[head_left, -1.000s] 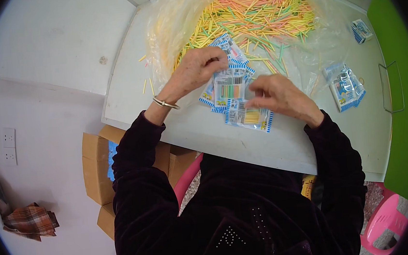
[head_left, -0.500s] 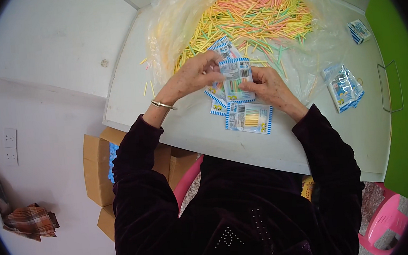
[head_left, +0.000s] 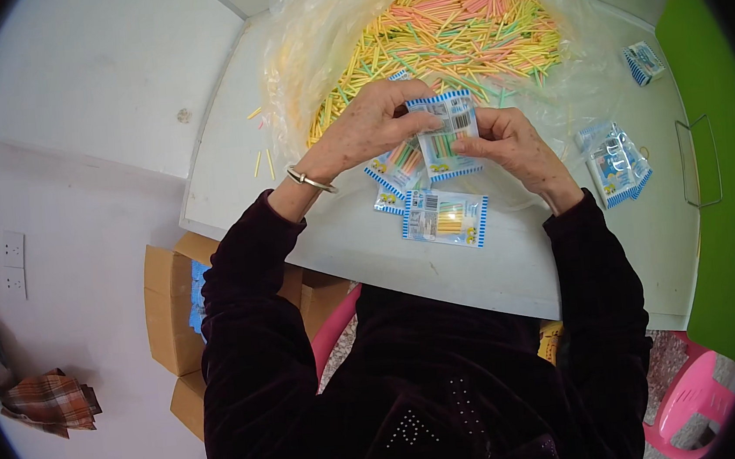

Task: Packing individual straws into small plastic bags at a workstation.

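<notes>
Between my hands, above the table, is a small clear packet (head_left: 452, 163) with blue-striped ends and pastel sticks inside. My right hand (head_left: 519, 148) pinches its right side, thumb on the front. At the packet's upper left, my left hand (head_left: 366, 128) is closed, thumb and fingers pressed on the striped end. Beneath lie more packets: one of pink and green sticks (head_left: 399, 165), partly covered, and one of yellow sticks (head_left: 445, 218) nearer me. Beyond my hands, loose yellow, pink and green sticks (head_left: 464, 33) fill a large clear plastic bag (head_left: 289, 79).
More packets (head_left: 615, 164) lie on the right of the white table (head_left: 369, 247), with another small packet (head_left: 643, 64) farther back. A green panel (head_left: 728, 198) borders the right side. Cardboard boxes (head_left: 169, 308) stand below the left edge, and a pink chair (head_left: 688, 398) is at lower right.
Both hands and the held packet have shifted right. My left thumb and fingers have come onto the packet's upper end.
</notes>
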A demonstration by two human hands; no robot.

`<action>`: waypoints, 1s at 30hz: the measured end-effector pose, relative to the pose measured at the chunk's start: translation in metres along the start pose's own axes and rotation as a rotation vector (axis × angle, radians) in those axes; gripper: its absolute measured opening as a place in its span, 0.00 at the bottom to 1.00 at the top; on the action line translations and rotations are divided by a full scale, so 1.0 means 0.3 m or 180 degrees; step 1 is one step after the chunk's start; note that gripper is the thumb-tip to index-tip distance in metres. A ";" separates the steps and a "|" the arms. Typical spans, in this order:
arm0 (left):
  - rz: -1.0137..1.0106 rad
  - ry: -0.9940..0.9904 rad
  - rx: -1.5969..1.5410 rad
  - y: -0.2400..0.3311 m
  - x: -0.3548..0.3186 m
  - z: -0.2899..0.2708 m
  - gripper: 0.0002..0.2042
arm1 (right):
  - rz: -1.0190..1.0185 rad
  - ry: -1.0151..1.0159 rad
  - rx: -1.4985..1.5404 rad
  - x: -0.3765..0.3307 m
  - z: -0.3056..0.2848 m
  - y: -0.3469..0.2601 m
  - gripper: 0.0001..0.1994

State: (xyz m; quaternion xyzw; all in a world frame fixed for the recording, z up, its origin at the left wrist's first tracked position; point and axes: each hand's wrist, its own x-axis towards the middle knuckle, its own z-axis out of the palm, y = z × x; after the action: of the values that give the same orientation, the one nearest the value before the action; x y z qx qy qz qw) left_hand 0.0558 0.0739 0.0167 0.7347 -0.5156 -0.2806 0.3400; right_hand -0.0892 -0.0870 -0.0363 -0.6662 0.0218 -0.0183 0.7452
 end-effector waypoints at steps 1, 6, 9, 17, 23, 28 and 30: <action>-0.0023 0.0057 -0.0257 -0.002 0.005 0.004 0.10 | -0.0017 0.0027 0.0128 -0.003 -0.002 0.001 0.12; 0.0135 0.0147 -0.0613 -0.033 0.019 0.035 0.14 | 0.0274 -0.0128 0.0203 -0.019 -0.014 0.009 0.13; 0.0236 0.0209 -0.0757 -0.022 0.015 0.050 0.14 | 0.0254 -0.0128 0.0282 -0.017 -0.016 0.019 0.13; -0.0275 0.0116 0.0225 0.003 -0.108 -0.018 0.12 | 0.0529 -0.0628 -0.0007 -0.059 -0.052 -0.003 0.10; -0.0292 0.1217 0.0834 -0.127 -0.183 0.073 0.12 | -0.1094 -0.1032 -0.2495 -0.118 0.052 0.051 0.06; -0.0649 0.0949 0.0421 -0.153 -0.187 0.084 0.09 | -0.0983 -0.1024 -0.3063 -0.119 0.095 0.036 0.07; -0.0784 0.0838 0.0237 -0.177 -0.202 0.070 0.08 | -0.0877 -0.1035 -0.3021 -0.107 0.097 0.059 0.06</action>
State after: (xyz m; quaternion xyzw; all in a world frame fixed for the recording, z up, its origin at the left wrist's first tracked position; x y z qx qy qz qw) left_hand 0.0511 0.1394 -0.0342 0.8348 -0.3828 -0.2022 0.3402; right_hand -0.1197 -0.0544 -0.0506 -0.9217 -0.1763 -0.0006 0.3456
